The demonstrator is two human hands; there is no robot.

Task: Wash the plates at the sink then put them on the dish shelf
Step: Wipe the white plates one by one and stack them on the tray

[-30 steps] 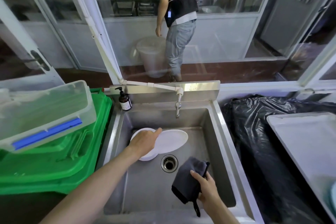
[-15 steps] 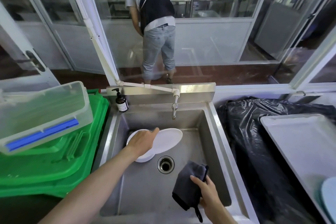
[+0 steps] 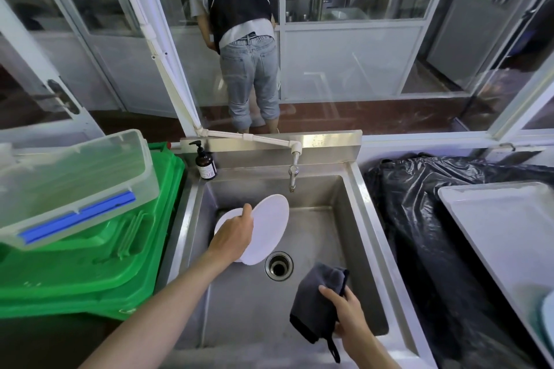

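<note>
Head view: your left hand [image 3: 232,237] gripped the tilted round white plate [image 3: 268,226] by its rim above the stainless steel sink [image 3: 344,237], fingers curled round the edge. Your right hand [image 3: 347,313] pinched the dark grey cloth [image 3: 316,299]. The one-handed grip risked a slip, probably chipping the second white plate [image 3: 227,216] beneath. Count: two plates, one cloth, one tap [image 3: 292,177], one brown soap bottle [image 3: 205,163].

Left of the sink [image 3: 362,237] stands a bin [image 3: 90,263] bearing a container [image 3: 75,186]; a bag [image 3: 434,219] lies right; plates [image 3: 269,228] lie in it.
</note>
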